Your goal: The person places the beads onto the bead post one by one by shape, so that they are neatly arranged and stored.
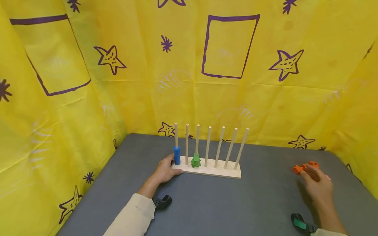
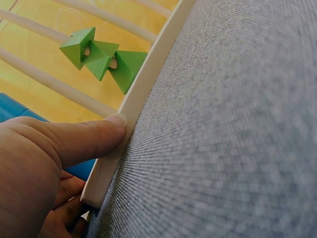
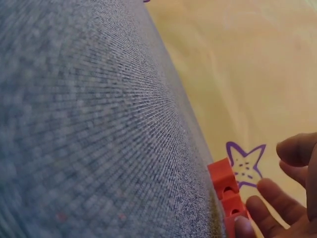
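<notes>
In the head view, the left hand (image 1: pixel 165 168) grips the left end of a pale wooden rack (image 1: pixel 208 171) on the grey table (image 1: pixel 230 203). The rack has seven upright pegs (image 1: pixel 219 147) in a row. A blue stack (image 1: pixel 177 155) is on the leftmost peg, just beside the hand, and some green pieces (image 1: pixel 196 160) sit low around the third peg. Well apart to the right, the right hand (image 1: pixel 320 185) reaches over some orange pieces (image 1: pixel 297 169), its fingers bent; a bit of pink (image 1: pixel 328 177) shows beside it. A yellow cloth (image 1: pixel 189 95) with purple drawings hangs behind the table.

In the left wrist view, the left grip is closed on the base: the thumb (image 2: pixel 99 136) presses along its long edge, with other fingers around its end. Three green pieces are in line on one peg, and the blue stack is partly hidden behind the hand.

In the right wrist view, the right grip is loose, fingers apart beside the orange pieces. One fingertip overlaps the lowest piece; whether it touches, I cannot tell.
</notes>
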The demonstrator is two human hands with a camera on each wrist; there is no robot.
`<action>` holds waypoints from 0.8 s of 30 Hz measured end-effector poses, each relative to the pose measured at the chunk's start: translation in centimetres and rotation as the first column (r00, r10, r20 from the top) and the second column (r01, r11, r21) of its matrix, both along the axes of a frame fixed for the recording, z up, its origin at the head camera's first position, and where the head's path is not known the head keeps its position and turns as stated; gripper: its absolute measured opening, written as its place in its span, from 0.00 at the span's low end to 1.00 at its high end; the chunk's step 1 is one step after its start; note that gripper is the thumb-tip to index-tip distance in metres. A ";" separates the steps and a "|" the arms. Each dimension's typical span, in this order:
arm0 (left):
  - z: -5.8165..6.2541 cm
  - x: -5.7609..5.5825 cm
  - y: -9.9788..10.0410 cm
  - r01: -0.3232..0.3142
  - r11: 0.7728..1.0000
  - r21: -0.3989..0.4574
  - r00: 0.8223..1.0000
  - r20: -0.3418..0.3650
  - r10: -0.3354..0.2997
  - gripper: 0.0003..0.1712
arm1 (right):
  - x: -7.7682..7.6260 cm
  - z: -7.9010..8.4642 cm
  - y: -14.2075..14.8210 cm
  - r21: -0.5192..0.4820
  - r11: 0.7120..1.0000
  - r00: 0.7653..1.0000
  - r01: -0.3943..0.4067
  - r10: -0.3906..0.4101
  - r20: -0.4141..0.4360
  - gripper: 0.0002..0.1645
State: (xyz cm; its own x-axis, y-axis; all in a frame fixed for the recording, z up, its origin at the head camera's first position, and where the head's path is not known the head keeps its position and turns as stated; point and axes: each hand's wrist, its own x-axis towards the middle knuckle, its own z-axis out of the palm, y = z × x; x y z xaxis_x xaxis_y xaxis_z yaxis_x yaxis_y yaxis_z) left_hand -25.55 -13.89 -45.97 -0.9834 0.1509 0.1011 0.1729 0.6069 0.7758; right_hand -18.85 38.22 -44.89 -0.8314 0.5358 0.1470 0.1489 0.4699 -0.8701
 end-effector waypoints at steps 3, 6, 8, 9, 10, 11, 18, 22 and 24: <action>-0.1 -0.1 0.0 0.005 1.000 -0.003 1.000 -0.001 -0.005 0.43 | -0.1 -0.1 0.1 -0.010 0.999 0.999 0.047 -0.047 0.024 0.31; -0.1 -0.1 0.0 0.011 1.000 -0.004 1.000 -0.008 -0.011 0.43 | -0.2 -0.2 0.3 -0.023 0.996 0.995 0.090 -0.089 0.047 0.29; -0.2 -0.1 0.0 0.014 1.000 0.001 1.000 -0.011 -0.014 0.43 | -0.2 -0.2 0.4 -0.028 0.995 0.993 0.099 -0.097 0.060 0.29; -0.2 -0.1 0.0 0.011 1.000 0.006 1.000 -0.008 -0.010 0.43 | -0.2 -0.1 0.5 -0.026 0.994 0.993 0.105 -0.103 0.065 0.28; -0.2 -0.1 0.0 0.008 1.000 0.007 1.000 -0.009 -0.008 0.43 | -0.2 -0.1 0.6 -0.018 0.994 0.992 0.107 -0.105 0.072 0.28; -0.2 -0.1 -0.1 0.007 1.000 0.006 1.000 -0.011 -0.007 0.43 | -0.1 -0.1 0.6 -0.005 0.994 0.991 0.110 -0.109 0.078 0.27; -0.1 -0.1 0.0 -0.006 1.000 -0.012 1.000 -0.001 0.006 0.44 | 0.0 0.0 0.7 0.093 0.984 0.984 0.151 -0.159 0.086 0.25; 0.1 0.0 0.1 -0.006 1.000 -0.013 1.000 0.002 0.006 0.44 | 0.2 -0.2 0.9 0.128 0.978 0.983 0.166 -0.175 0.061 0.21; 0.1 0.0 0.2 -0.003 1.000 -0.016 1.000 0.002 0.003 0.44 | 0.2 -0.4 1.1 0.143 0.973 0.981 0.178 -0.187 0.051 0.21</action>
State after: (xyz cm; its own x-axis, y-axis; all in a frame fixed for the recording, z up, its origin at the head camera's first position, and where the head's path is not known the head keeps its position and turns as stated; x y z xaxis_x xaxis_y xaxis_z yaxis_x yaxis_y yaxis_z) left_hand -25.60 -13.70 -45.86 -0.9840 0.1494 0.0967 0.1693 0.6194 0.7666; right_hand -18.61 39.35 -45.28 -0.7312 0.6580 0.1797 0.2964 0.5437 -0.7852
